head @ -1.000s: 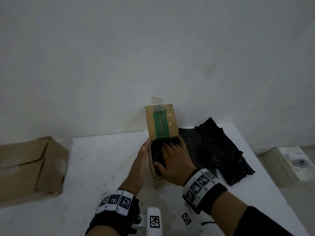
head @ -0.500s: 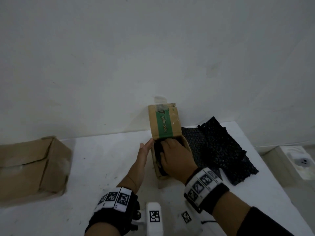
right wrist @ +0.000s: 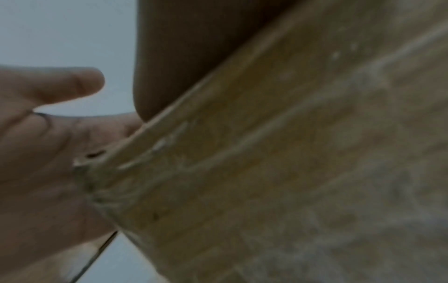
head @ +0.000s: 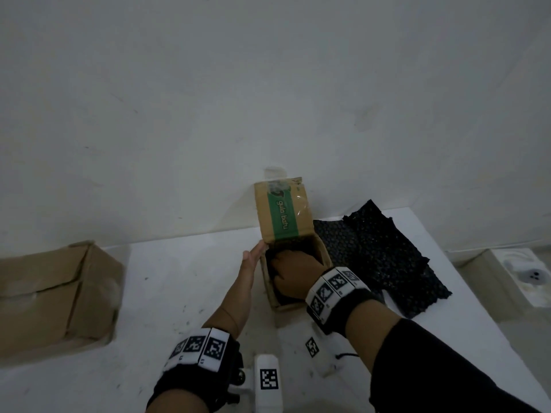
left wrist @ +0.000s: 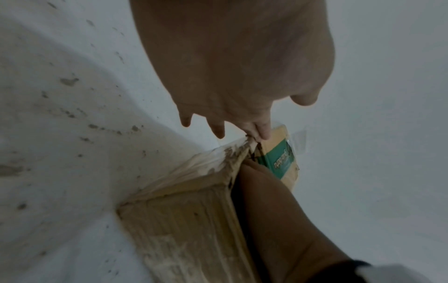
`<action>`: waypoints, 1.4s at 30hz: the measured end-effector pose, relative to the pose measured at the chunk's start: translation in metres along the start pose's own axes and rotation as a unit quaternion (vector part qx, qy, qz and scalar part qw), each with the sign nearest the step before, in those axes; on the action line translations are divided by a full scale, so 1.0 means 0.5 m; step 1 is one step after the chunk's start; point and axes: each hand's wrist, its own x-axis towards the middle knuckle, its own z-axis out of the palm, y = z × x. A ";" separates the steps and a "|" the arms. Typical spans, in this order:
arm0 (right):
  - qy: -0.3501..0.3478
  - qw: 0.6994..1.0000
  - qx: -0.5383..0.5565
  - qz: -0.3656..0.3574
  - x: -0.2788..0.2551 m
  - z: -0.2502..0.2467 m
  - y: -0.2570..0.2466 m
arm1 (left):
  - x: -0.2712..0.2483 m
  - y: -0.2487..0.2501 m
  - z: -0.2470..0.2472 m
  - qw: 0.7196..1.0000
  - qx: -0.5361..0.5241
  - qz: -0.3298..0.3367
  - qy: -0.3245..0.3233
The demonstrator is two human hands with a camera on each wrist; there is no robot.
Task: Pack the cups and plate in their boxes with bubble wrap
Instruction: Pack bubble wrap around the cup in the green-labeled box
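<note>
A small cardboard box [head: 323,255] stands on the white table, its green-labelled flap [head: 283,213] raised against the wall. My right hand [head: 293,269] reaches down into the box onto a dark bubble-wrapped bundle [head: 275,295]; its fingertips are hidden inside. My left hand [head: 250,263] lies flat against the box's left wall with straight fingers. In the left wrist view the fingertips [left wrist: 261,134] touch the box's [left wrist: 194,220] far top corner. The right wrist view shows only the box wall [right wrist: 290,172] close up and the left hand [right wrist: 48,134] beside it.
Sheets of black bubble wrap [head: 381,257] lie right of the small box. A larger closed cardboard box [head: 50,296] stands at the table's left. A white marker-tagged device [head: 268,380] is near the front edge. The wall runs right behind the box.
My right hand has sunk deeper into the box, its fingers going from flat on top to tucked down inside. The left hand slid forward along the box's side toward the far corner.
</note>
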 end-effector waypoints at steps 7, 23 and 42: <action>0.075 0.996 -0.003 0.052 -0.073 0.045 -0.002 | 0.015 -0.019 0.007 0.999 -0.008 0.032 -0.013; 0.116 0.985 0.128 0.012 -0.145 -0.061 0.043 | 0.050 -0.006 0.053 0.923 0.348 0.051 0.157; 0.153 0.977 0.010 0.146 -0.261 0.075 0.428 | 0.154 -0.093 0.410 0.860 0.489 0.131 -0.061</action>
